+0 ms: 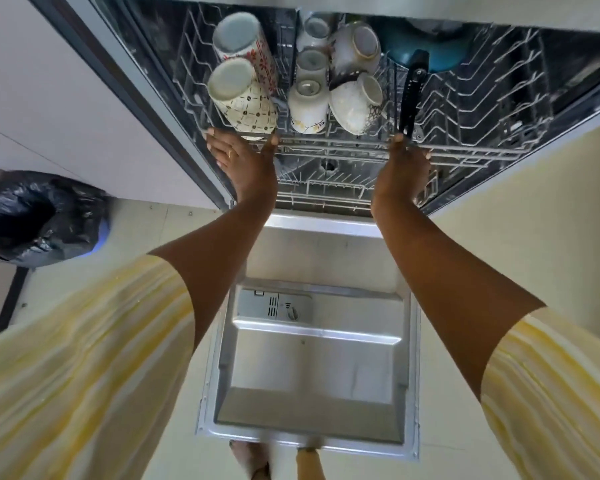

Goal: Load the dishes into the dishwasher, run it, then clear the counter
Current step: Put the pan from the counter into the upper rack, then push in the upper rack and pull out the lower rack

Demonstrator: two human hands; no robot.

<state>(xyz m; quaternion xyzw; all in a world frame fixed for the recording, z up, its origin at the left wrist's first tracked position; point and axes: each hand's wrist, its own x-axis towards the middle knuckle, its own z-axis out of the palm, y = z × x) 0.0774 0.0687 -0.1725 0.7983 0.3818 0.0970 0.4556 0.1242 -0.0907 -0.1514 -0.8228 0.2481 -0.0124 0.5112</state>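
Both hands grip the front rail of the upper rack (326, 147): left hand (243, 161) and right hand (404, 161), fingers curled around it. 2 mugs (243, 98), bowls (355, 102) and a black-handled pan (426, 57) sit in this rack.

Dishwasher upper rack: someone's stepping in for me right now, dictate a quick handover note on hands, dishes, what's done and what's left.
Left hand: grip closed on the front rail of the grey wire upper rack.
Right hand: grip on the same rail, beside the black-handled teal pan.
Loaded: two patterned white mugs, small white cups and white bowls, all mouth-down.
The lower rack looks nearly empty. The steel dishwasher door is open flat.
Left: seat the rack, close the door, start the cycle, clear the counter, which is out of view.
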